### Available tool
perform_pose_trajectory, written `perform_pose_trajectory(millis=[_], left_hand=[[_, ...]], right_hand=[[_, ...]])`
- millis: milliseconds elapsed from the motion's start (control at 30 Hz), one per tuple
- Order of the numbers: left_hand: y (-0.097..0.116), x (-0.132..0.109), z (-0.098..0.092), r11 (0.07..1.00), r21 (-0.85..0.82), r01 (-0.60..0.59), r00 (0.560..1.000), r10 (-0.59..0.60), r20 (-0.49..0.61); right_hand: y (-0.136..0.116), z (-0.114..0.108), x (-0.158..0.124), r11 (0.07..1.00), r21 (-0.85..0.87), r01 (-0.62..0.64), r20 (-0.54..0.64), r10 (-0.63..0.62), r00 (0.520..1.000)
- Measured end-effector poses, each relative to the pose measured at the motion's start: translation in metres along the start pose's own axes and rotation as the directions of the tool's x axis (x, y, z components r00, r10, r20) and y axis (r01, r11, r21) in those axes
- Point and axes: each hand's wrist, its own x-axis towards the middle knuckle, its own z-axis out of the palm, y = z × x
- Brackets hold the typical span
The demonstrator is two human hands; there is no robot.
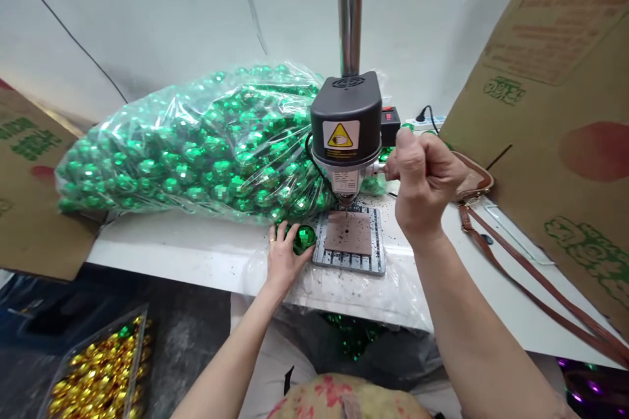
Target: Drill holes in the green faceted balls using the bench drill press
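Observation:
A small bench drill press (346, 118) stands on the white table, its bit above a metal base plate (376, 262) with a brown square board (339, 242) on it. Dark chips lie scattered around the base. My left hand (285, 258) has its fingers and thumb around a shiny green faceted ball (305, 236) just left of the plate. My right hand (425, 177) is closed at the end of the drill press's feed lever (377, 168), to the right of the motor housing. Most of the lever is hidden by that hand.
A large clear bag of green faceted balls (196, 157) fills the table's left. Cardboard boxes (555, 144) flank both sides. A brown strapped bag (474, 180) and a power strip (428, 123) lie right. Below left is a container of gold balls (98, 366). Plastic sheeting (393, 298) drapes the front edge.

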Motion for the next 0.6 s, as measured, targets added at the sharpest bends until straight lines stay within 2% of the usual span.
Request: perform_pose_trajectory(millis=[133, 200, 300, 367, 433, 600], left_hand=[[-0.003, -0.008, -0.001, 0.997, -0.070, -0.027, 0.999, 0.024, -0.046], [-0.005, -0.010, -0.005, 0.990, -0.114, -0.079, 0.990, 0.065, -0.124], [-0.002, -0.012, -0.014, 0.958, -0.185, -0.220, 0.951, 0.168, -0.261], [0.007, -0.014, -0.019, 0.912, -0.261, -0.315, 0.920, 0.226, -0.320], [0.019, -0.015, -0.023, 0.867, -0.343, -0.361, 0.906, 0.239, -0.350], [0.045, -0.010, -0.020, 0.828, -0.436, -0.354, 0.918, 0.219, -0.329]], right_hand=[[0.001, 0.000, 0.000, 1.000, -0.024, -0.017, -0.036, 0.017, 0.999], [0.001, 0.000, -0.001, 0.999, -0.030, -0.020, -0.061, 0.018, 0.998], [0.001, 0.001, -0.001, 1.000, -0.018, -0.011, -0.074, 0.010, 0.997], [0.000, 0.001, -0.001, 1.000, -0.022, 0.003, -0.073, -0.004, 0.997], [0.001, 0.002, -0.001, 1.000, -0.025, 0.006, -0.076, -0.008, 0.997], [0.002, 0.002, -0.001, 1.000, -0.019, 0.025, -0.085, -0.027, 0.996]])
